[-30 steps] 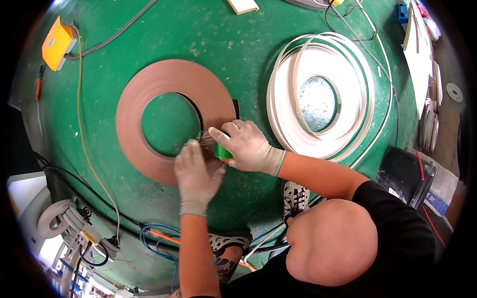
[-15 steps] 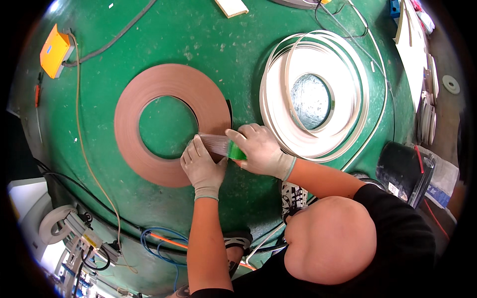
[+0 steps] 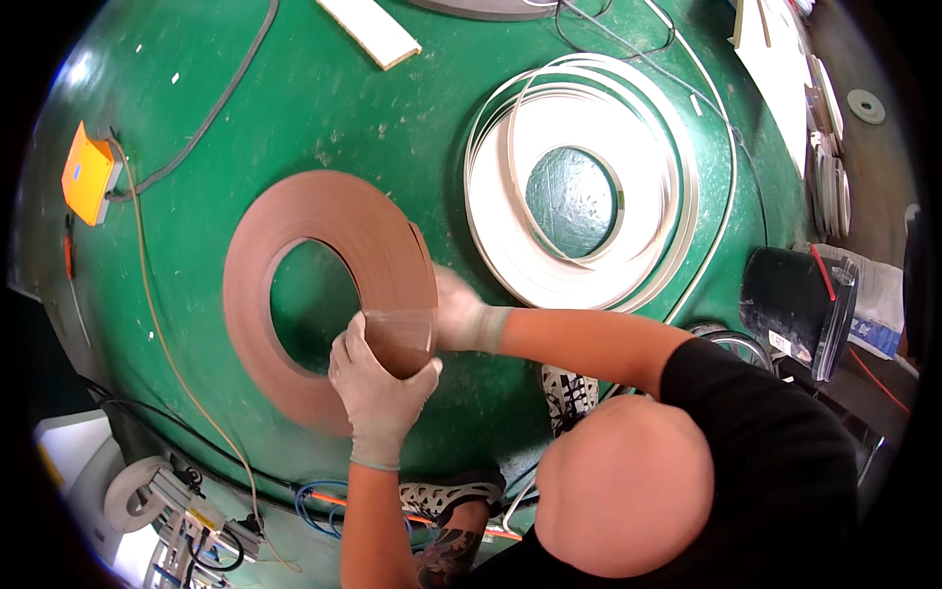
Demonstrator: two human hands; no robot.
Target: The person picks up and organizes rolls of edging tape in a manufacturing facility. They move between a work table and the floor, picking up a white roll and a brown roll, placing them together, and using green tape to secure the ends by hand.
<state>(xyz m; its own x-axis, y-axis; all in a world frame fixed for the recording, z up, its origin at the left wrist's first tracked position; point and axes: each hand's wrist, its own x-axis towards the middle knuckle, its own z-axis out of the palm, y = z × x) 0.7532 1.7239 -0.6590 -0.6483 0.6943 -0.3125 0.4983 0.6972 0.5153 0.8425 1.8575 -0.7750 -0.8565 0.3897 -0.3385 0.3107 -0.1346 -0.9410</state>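
A large flat coil of brown edge banding [image 3: 324, 201] stands tilted off the green floor, its right side raised. My gloved left hand [image 3: 378, 388] grips its near right part, fingers at the inner hole and thumb on the outer rim. Across the band beside that hand lies a strip of clear tape [image 3: 397, 334], looking stuck to the coil's face. My gloved right hand [image 3: 456, 309] reaches behind the coil's right edge, so its fingers and anything in them are hidden. To the right lies a looser coil of white edge banding [image 3: 643, 196].
A yellow pedal box [image 3: 90, 175] with a cable lies at far left, near a red-handled tool [image 3: 69, 250]. A white board piece [image 3: 373, 31] is at the top. A black bin [image 3: 790, 294] stands at right. Hoses and a machine [image 3: 191, 510] occupy the lower left.
The brown coil's right side has been lifted. My right hand went from above it, holding a green-cored clear tape roll, to behind its edge; that roll is now out of sight.
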